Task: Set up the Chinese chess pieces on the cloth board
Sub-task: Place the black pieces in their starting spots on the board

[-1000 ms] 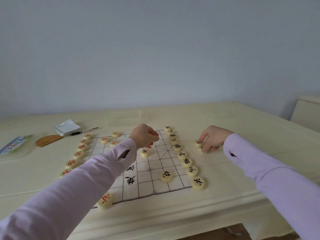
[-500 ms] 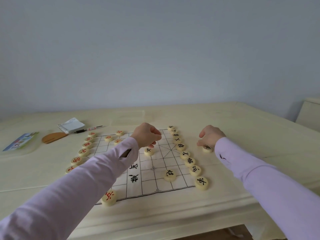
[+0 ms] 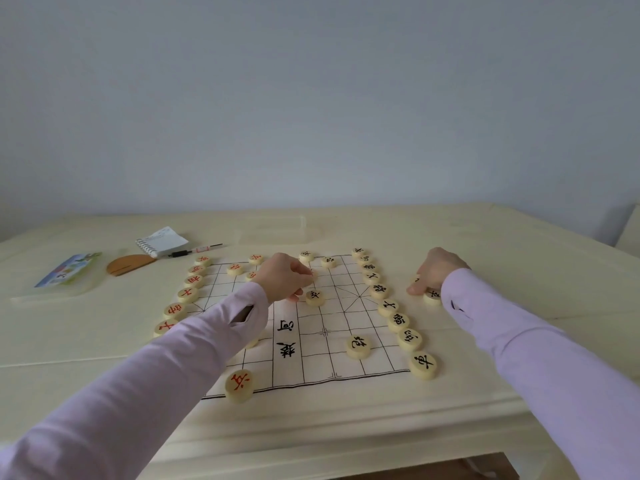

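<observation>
Board (image 3: 346, 323) marked 楚河, red 兵 piece (image 3: 239, 386) (near corner)

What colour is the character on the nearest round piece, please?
Red, on the round cream piece; head view.

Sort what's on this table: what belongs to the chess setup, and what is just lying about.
Belongs:
white cloth board with black grid
round cream pieces with red characters
round cream pieces with black characters
loose cream pieces at the right hand

Lying about:
white spiral notepad
black-and-white pen
brown semicircular wooden slab
colourful card in a clear plastic tray
</observation>
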Tool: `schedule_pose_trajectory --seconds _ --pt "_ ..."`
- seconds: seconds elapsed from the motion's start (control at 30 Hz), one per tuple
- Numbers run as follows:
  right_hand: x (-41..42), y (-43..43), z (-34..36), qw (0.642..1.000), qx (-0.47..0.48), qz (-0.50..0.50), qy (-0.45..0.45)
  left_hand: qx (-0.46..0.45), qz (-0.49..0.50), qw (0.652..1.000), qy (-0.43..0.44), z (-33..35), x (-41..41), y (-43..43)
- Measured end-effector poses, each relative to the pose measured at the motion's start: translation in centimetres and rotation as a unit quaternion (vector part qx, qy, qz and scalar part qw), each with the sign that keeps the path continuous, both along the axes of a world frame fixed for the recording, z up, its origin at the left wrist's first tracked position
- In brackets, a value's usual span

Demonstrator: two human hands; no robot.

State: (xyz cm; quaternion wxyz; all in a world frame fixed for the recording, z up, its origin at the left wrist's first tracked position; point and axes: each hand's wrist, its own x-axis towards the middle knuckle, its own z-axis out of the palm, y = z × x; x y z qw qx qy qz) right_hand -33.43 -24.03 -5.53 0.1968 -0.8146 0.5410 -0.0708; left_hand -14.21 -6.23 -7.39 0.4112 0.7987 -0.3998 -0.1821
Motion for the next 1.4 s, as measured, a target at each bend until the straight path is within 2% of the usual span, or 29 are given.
schedule_pose_trajectory --seconds 0.13,0.23,0.3,0.4,0.53,0.7,1.0,1.07,1.2,1.3,1.4 --pt "0.1 0.1 -0.5 1.000 -0.019 -0.015 -0.020 -0.008 0.006 1.000 -0.007 0.4 0.4 0.5" --pt "0.6 0.3 0.1 0.994 -0.051 -0.023 -0.095 -0.018 0.013 1.000 -0.010 0.8 0.8 0.7" --pt "1.4 0.9 0.8 0.985 -0.048 0.005 -0.163 -0.025 0.016 1.000 -0.006 0.9 0.9 0.7" --pt "2.8 2.8 1.6 0.950 0.082 0.066 -0.294 -0.050 0.010 0.998 0.024 0.9 0.5 0.7" --pt "4.2 5.9 2.0 0.895 0.255 0.142 -0.338 -0.075 -0.044 0.992 0.089 1.2 -0.3 1.0" --pt "5.1 7.7 1.5 0.859 0.345 0.176 -0.334 -0.063 -0.096 0.984 0.138 1.5 -0.4 1.5" --pt "5.6 8.3 0.9 0.862 0.365 0.214 -0.281 -0.020 -0.104 0.979 0.172 1.8 0.2 2.0" --pt "5.7 8.3 1.0 0.870 0.344 0.206 -0.288 -0.031 -0.071 0.984 0.162 2.3 0.6 2.1" --pt "6.4 8.4 1.0 0.912 0.240 0.216 -0.253 -0.048 0.034 0.991 0.118 2.9 1.9 2.3" --pt "6.9 8.8 1.0 0.941 0.153 0.255 -0.160 -0.060 0.083 0.987 0.122 3.1 2.6 2.9" --pt "7.4 9.2 1.0 0.949 0.110 0.291 -0.057 -0.046 0.071 0.987 0.137 3.1 2.7 4.1"
